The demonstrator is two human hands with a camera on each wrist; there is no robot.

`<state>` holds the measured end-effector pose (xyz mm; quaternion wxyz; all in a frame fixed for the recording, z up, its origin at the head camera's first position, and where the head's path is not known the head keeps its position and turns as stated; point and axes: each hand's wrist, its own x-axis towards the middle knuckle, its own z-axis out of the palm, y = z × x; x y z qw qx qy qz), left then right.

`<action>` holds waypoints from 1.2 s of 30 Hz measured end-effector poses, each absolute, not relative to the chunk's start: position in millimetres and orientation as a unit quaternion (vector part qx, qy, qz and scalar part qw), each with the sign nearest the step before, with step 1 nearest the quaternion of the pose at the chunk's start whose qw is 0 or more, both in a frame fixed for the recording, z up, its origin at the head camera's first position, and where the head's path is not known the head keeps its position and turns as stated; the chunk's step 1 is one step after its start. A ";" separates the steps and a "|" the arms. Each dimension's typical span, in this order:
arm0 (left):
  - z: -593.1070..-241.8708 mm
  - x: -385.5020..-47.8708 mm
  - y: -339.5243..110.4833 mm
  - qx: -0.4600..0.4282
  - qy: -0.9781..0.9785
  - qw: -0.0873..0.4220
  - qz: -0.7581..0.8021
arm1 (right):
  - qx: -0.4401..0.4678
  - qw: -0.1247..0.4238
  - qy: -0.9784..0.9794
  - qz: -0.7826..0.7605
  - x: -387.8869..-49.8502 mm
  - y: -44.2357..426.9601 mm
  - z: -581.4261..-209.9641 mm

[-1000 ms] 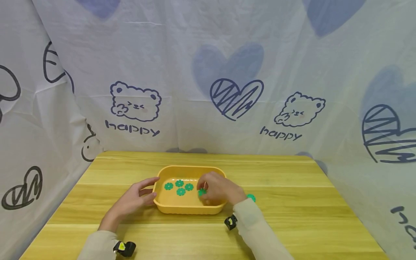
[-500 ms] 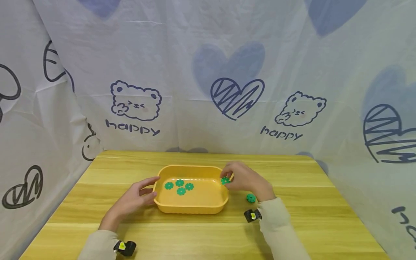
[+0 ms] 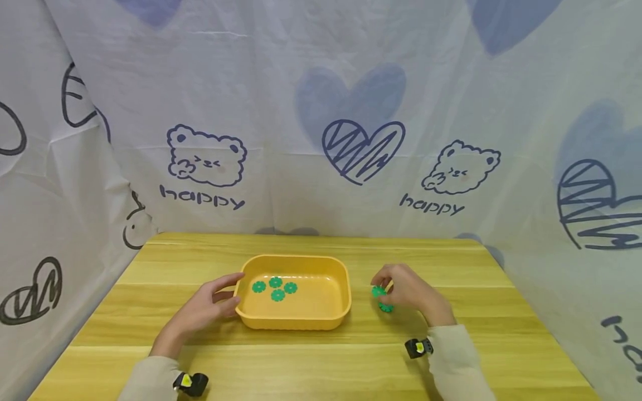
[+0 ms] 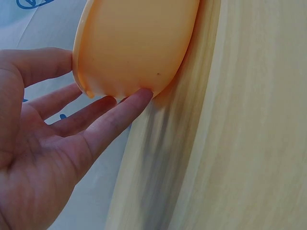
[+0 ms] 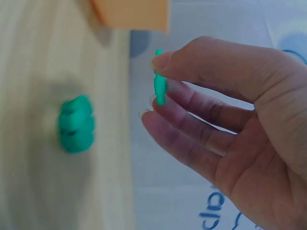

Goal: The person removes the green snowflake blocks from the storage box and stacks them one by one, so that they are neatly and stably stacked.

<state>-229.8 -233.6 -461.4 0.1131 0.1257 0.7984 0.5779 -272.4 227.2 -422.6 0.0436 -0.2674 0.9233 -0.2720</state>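
My right hand point(image 3: 411, 288) pinches one green flower-shaped plastic disc point(image 5: 160, 88) between thumb and fingers, right of the yellow tray point(image 3: 296, 323). Below it on the table lies a small stack of green discs point(image 5: 76, 125); a gap shows between the held disc and the stack in the right wrist view. My left hand point(image 3: 199, 312) touches the tray's left end with extended fingers, which in the left wrist view point(image 4: 53, 139) rest against the outer wall and rim. Several more green discs point(image 3: 278, 295) lie flat and separate in the tray's left half.
The tray stands on a wooden table point(image 3: 301, 367), near its middle. A white cloth point(image 3: 281, 111) with printed bears and hearts hangs behind the table and along both sides. A black wrist camera point(image 3: 418, 348) sits at my right cuff.
My right hand has lifted a green disc out of the tray and carried it right, over the stack on the table. The left hand has stayed at the tray's end.
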 end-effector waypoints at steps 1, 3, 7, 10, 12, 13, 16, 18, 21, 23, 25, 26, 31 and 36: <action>-461.6 -229.7 -233.7 0.126 0.798 0.113 0.578 | -0.267 0.043 0.922 -0.277 -271.7 229.5 -425.7; -461.8 -229.4 -233.8 0.126 0.799 0.112 0.578 | -0.263 0.043 0.921 -0.283 -270.6 233.6 -432.2; -461.9 -229.1 -233.7 0.128 0.798 0.110 0.578 | -0.253 0.040 0.924 -0.285 -269.7 239.9 -441.6; -461.3 -228.7 -233.7 0.127 0.799 0.109 0.578 | -0.241 0.040 0.928 -0.282 -270.0 242.5 -445.8; -460.8 -228.5 -233.6 0.128 0.800 0.108 0.577 | -0.232 0.041 0.930 -0.281 -270.0 243.6 -447.5; -460.6 -228.4 -233.6 0.127 0.800 0.108 0.577 | -0.228 0.043 0.931 -0.283 -269.9 243.9 -448.3; -460.1 -228.3 -233.5 0.127 0.799 0.108 0.577 | -0.223 0.046 0.931 -0.284 -269.3 245.4 -450.3; -459.7 -228.1 -233.3 0.127 0.798 0.108 0.579 | -0.223 0.045 0.932 -0.283 -268.8 246.0 -451.9; -459.6 -227.9 -233.0 0.127 0.798 0.109 0.579 | -0.228 0.042 0.932 -0.278 -269.0 246.7 -454.5; -459.8 -227.9 -232.9 0.127 0.798 0.109 0.579 | -0.231 0.040 0.933 -0.274 -269.2 246.5 -455.9; -460.2 -228.0 -232.9 0.127 0.798 0.109 0.579 | -0.233 0.041 0.932 -0.273 -269.7 246.1 -457.1; -460.3 -228.1 -232.9 0.127 0.798 0.109 0.579 | -0.233 0.043 0.933 -0.272 -269.9 245.9 -457.6; -460.5 -228.2 -233.1 0.126 0.798 0.109 0.579 | -0.234 0.052 0.932 -0.271 -270.9 244.4 -458.5; -460.2 -228.3 -233.2 0.125 0.797 0.112 0.580 | -0.241 0.051 0.932 -0.267 -270.8 244.5 -458.7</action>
